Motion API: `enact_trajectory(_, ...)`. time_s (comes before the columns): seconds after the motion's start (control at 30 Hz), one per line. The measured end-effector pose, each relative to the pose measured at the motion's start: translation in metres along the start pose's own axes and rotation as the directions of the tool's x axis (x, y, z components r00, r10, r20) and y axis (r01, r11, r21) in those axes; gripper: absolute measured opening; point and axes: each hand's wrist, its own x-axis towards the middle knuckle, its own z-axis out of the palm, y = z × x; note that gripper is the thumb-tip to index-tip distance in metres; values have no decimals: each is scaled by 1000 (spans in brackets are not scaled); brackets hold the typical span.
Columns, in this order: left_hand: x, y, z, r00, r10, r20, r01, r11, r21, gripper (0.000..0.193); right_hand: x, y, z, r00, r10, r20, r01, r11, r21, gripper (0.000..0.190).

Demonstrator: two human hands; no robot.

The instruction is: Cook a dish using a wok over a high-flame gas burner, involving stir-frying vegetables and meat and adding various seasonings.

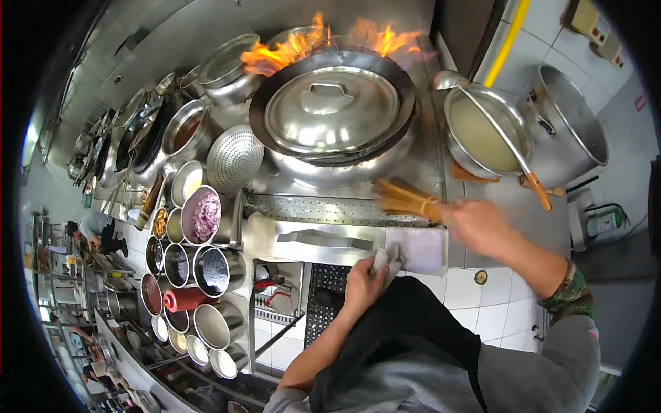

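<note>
My right hand (477, 224) grips the bound end of a bamboo wok brush (408, 200). Its splayed bristles are over the perforated metal strip (320, 208) along the front of the stove, and both hand and brush look slightly blurred. In my left hand (365, 283) is a bunched grey cloth (390, 262), held close to the stove's front edge. Beyond them stands a dark wok (258, 111) covered by a domed steel lid (333, 116) with a strap handle. Flames (289, 51) rise behind the wok.
To the right, a ladle (496, 124) lies across a bowl of cloudy liquid (477, 137), beside a tall steel pot (573, 118). A perforated skimmer (235, 157) rests left of the wok. Several containers, one with sliced onion (204, 217), crowd the left side. Other people (98, 235) are far left.
</note>
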Motion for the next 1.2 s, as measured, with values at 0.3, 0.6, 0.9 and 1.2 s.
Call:
enact_trajectory(0.3, 0, -94, -158, 700, -257, -667, 264, 960, -94, 35, -17, 39, -9, 987, 150, 62, -149, 988, -28, 35)
enact_trajectory(0.6, 72, -92, -133, 670, 57, -740, 338, 864, 373, 52, -54, 46, 21, 970, 243, -20, -223, 917, 332, 43)
enact_trajectory(0.9, 73, 36, 34, 853, 439, 283, -514, 609, 604, 19, -58, 22, 77, 818, 481, -314, -44, 598, 800, 58)
enact_trajectory(1.2, 86, 61, 50, 869, 166, 466, -471, 562, 680, 23, -40, -35, 99, 798, 601, 42, -35, -23, 999, 57)
